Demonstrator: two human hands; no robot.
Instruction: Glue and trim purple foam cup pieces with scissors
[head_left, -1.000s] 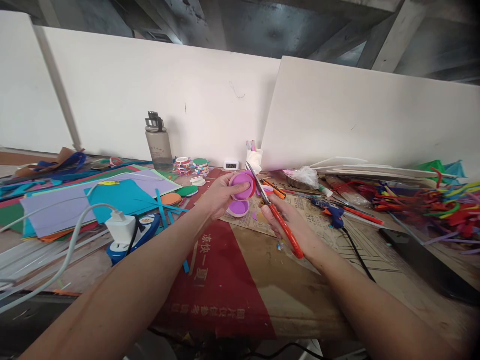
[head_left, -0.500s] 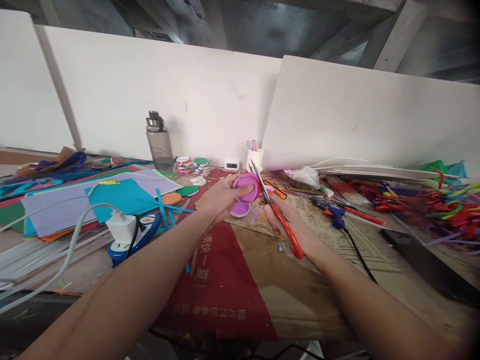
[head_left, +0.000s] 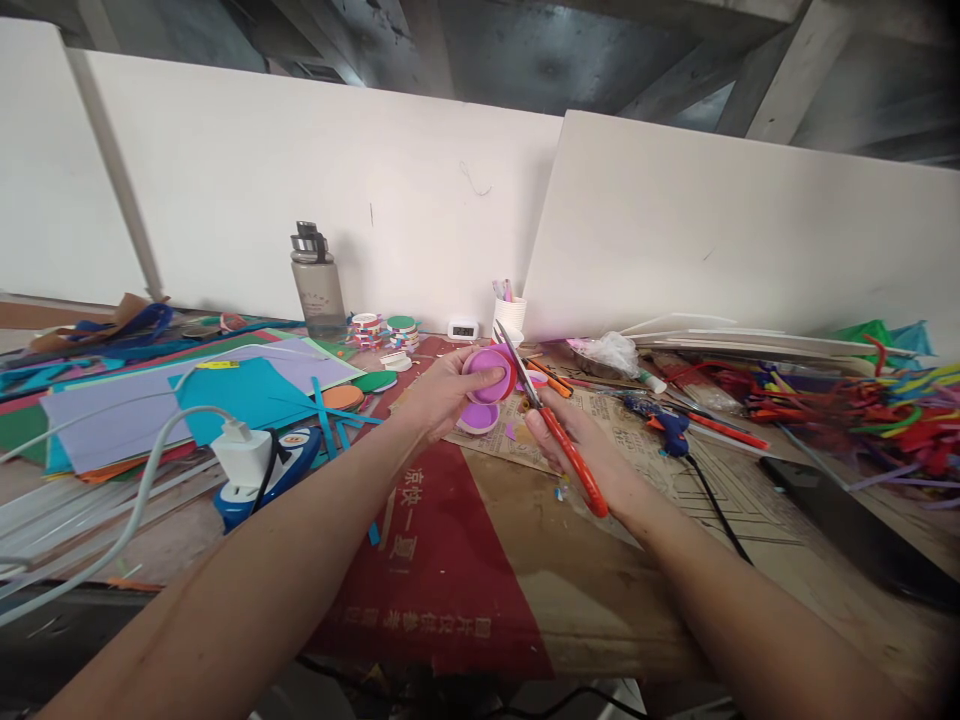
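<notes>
My left hand is closed on a purple foam disc with a red rim, held above the table. My right hand grips red-handled scissors; their blades point up and left and meet the disc's right edge. A second purple disc lies on the newspaper just below the held one.
Coloured foam sheets, a white charger with cable and a water bottle are on the left. Stacked foam discs, a small clock and a white cup stand at the back. A blue glue gun and pipe cleaners lie right.
The held disc and the scissor blades shifted slightly right and then back left; the disc has turned a little in my left hand. My arms otherwise stay in place.
</notes>
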